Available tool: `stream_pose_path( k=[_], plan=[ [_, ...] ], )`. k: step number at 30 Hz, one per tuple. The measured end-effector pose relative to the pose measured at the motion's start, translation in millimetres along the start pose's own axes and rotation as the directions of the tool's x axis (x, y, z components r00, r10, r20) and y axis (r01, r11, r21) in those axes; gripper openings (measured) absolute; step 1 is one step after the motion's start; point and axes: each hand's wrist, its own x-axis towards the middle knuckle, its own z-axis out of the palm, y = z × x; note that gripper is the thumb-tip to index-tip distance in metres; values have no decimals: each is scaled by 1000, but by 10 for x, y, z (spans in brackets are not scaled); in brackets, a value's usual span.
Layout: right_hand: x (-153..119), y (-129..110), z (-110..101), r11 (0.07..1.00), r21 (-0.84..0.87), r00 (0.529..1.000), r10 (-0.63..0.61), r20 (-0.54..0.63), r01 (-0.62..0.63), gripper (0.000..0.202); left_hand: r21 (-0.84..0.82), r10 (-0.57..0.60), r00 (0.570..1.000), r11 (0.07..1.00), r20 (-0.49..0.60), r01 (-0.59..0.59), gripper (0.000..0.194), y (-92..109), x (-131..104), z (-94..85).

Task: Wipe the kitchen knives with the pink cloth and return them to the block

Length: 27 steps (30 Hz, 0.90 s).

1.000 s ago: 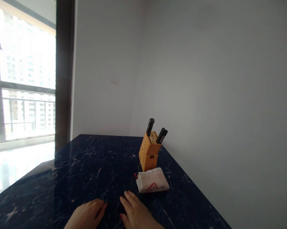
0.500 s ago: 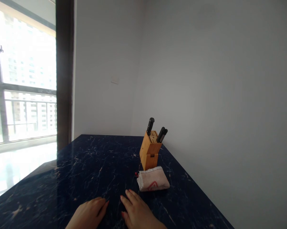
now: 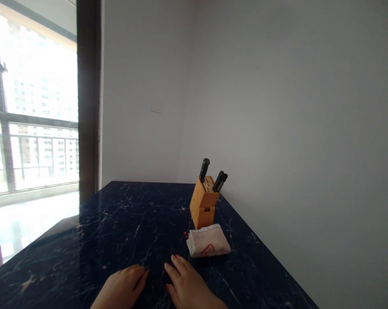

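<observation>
My right hand lies palm down on the dark blue marbled table, open, fingers spread, holding nothing. To its left, my left hand rests on the same surface, loosely bent, with the thumb apart from the fingers. Its other fingertips are hidden, and I see nothing held. Just beyond my right hand is a folded pale pink cloth with a red mark. Behind the cloth stands a wooden knife block, with several black-handled knives upright in its slots.
A small red object lies beside the cloth's left edge, too small to make out. A grey wall runs along the table's right side. At the left are a dark frame and a bright window.
The view has shifted very slightly, so everything sits a little further right. Both hands, the cloth and the knife block stay in place on the table.
</observation>
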Motion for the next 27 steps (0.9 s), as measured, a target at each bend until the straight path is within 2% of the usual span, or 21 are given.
stream_pose_path(
  k=[27],
  plan=[
    [-12,11,35,1000,-10,999,-19,-34,19,46,8,19,1000,1000,-6,-19,40,-22,3,16]
  ],
)
